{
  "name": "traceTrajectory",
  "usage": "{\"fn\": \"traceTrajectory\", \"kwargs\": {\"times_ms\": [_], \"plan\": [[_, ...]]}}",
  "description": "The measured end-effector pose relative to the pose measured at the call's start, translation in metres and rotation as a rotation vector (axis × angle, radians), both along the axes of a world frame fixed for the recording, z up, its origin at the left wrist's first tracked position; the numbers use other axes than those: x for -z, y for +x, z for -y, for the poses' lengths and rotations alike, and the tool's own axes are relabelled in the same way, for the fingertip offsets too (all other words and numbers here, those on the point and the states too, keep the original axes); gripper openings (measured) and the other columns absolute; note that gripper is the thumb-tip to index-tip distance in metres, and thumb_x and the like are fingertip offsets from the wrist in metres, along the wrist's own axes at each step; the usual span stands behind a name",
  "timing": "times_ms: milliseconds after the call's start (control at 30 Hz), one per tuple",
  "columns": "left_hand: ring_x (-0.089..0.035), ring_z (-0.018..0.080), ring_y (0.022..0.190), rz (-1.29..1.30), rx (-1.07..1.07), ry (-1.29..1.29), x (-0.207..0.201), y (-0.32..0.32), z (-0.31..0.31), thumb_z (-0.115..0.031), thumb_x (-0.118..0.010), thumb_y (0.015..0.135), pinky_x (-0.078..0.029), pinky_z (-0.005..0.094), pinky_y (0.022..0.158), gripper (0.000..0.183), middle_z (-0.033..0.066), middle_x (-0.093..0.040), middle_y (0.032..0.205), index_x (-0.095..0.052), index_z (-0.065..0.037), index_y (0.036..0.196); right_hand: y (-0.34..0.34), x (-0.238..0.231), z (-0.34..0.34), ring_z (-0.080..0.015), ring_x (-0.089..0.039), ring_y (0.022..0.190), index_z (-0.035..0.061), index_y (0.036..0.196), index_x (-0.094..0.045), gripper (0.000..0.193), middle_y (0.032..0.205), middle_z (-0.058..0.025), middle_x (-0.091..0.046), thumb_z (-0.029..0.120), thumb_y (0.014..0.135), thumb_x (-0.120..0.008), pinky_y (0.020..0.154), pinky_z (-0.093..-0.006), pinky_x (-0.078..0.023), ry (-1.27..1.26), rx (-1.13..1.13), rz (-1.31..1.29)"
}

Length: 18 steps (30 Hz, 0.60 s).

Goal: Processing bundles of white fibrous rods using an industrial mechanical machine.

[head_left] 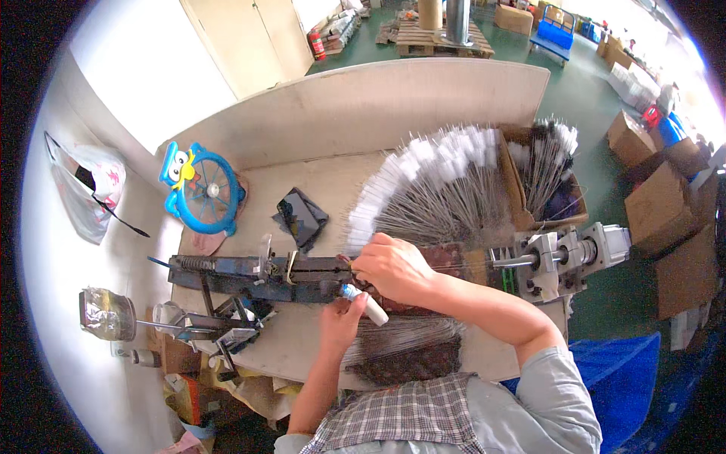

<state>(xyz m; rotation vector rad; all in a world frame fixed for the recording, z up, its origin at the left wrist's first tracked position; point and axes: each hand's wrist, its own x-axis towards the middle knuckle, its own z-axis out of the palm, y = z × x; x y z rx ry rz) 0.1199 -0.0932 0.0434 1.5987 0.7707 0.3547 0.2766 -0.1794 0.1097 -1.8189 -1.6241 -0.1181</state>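
Note:
My left hand (342, 324) is closed round a small white bottle (373, 311) with a blue band, tilted in front of the dark metal bar (308, 290) of a bench machine. Just above it, my right hand (393, 266) has its fingers pinched together over the bar; what sits between them is hidden. A wide fan of wire-stemmed brushes (446, 189) with white heads lies beyond my right hand. Nearer to me, under my forearms, is a bundle of thin wires (408, 338) with dark ends.
An open cardboard box (516, 198) of dark-tipped brushes stands at the right, behind a metal chuck assembly (556, 261). Further left are a black plastic packet (301, 218) and a blue cartoon-shaped fan (206, 191). A raised panel (363, 110) borders the bench's far side.

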Motion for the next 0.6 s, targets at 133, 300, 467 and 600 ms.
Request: {"fn": "traceTrajectory", "kwargs": {"times_ms": [133,300,467,600], "plan": [[-0.059,0.0162,0.063,0.289,-0.1,-0.46,-0.006,0.013,0.021,-0.016,-0.056,0.086,-0.049,0.0298,0.06,0.02,0.0117,-0.062,0.079,-0.057,0.002,0.096,-0.001,-0.013,0.04,-0.0223,-0.057,0.078,0.0099,0.08,-0.06,0.013,0.077,-0.0042,-0.058,0.013,0.068,-0.061,0.067,-0.035,-0.048,0.109,-0.01,0.025],[-0.057,0.015,0.056,0.221,-0.135,-0.262,-0.001,0.021,0.036,-0.001,-0.06,0.078,-0.048,0.0287,0.052,0.014,0.0098,-0.059,0.069,-0.047,-0.004,0.082,-0.011,0.034,0.066,-0.0274,-0.06,0.073,0.0079,0.096,-0.059,0.025,0.086,-0.0082,-0.058,0.008,0.071,-0.058,0.058,-0.0364,-0.05,-0.219,-0.159,-0.203],[-0.057,0.0139,0.054,-0.07,-0.021,0.1,-0.012,0.015,0.017,-0.003,-0.065,0.072,-0.045,0.0277,0.05,0.014,0.0056,-0.058,0.061,-0.051,-0.004,0.071,-0.008,0.064,0.029,-0.0276,-0.06,0.08,0.008,0.104,-0.057,0.03,0.096,-0.0098,-0.054,0.008,0.074,-0.058,0.065,-0.0393,-0.05,-0.155,0.091,-0.102],[-0.061,0.016,0.073,-0.298,0.15,0.222,-0.02,-0.002,0.0,-0.015,-0.069,0.074,-0.049,0.0311,0.067,0.023,0.0079,-0.061,0.076,-0.055,-0.002,0.086,-0.006,0.067,0.032,-0.0257,-0.057,0.084,0.0087,0.094,-0.057,0.021,0.086,-0.0065,-0.05,0.009,0.073,-0.06,0.067,-0.0364,-0.05,-0.236,0.014,-0.044]]}}
